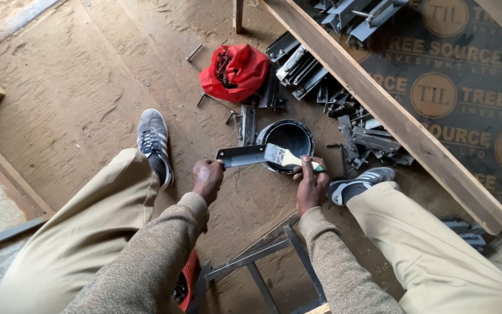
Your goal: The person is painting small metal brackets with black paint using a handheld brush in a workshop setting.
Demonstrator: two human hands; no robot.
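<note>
Bracket [241, 156], a dark angled metal piece, is held level just above the tin, pinched at its near end by the left hand [207, 179]. The right hand [311, 185] is closed round the handle of a paintbrush [283, 156], whose bristles rest on the bracket's far end. Paint tin [287, 139] stands on the dusty floor [76, 99] between two grey shoes. Likely slips: paint dripped past the tin onto the floor or trousers; the bracket tipped by so slight a pinch; the tin kicked by a shoe. Beyond lie a red bag [236, 72] and piled brackets [355, 131] under a timber plank [379, 104]. The paint level cannot be seen; the bag's contents are unclear.
</note>
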